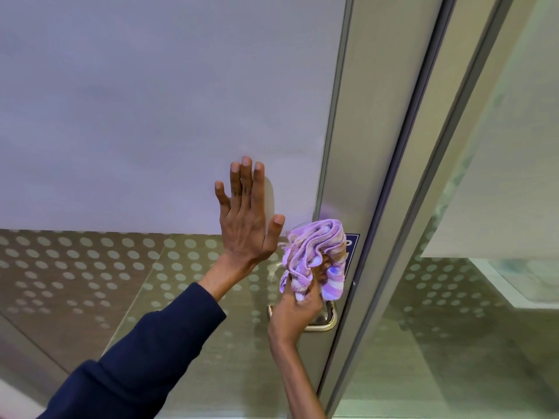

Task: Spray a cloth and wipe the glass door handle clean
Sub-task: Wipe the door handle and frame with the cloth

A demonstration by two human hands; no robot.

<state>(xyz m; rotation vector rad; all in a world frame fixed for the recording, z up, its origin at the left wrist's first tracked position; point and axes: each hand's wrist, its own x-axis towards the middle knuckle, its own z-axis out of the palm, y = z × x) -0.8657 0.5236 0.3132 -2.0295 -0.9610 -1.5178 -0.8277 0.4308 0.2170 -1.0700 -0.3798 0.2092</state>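
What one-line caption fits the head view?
Left hand flat on glass door; right hand rubs purple cloth at handle.

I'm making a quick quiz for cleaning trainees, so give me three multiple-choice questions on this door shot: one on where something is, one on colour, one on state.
1. Where is the cloth?
A. Draped over the left forearm
B. Bunched in the right hand, by the door's metal frame
C. Lying on the floor

2. What colour is the cloth?
A. Plain green
B. Black
C. Purple and white stripes

3. How is the left hand?
A. Open, fingers spread against the glass door
C. Closed on a spray bottle
B. Clenched in a fist

Answers: 1 B, the right hand's grip closes on it beside the frame; 2 C, the stripes show plainly; 3 A, palm flat, nothing held.
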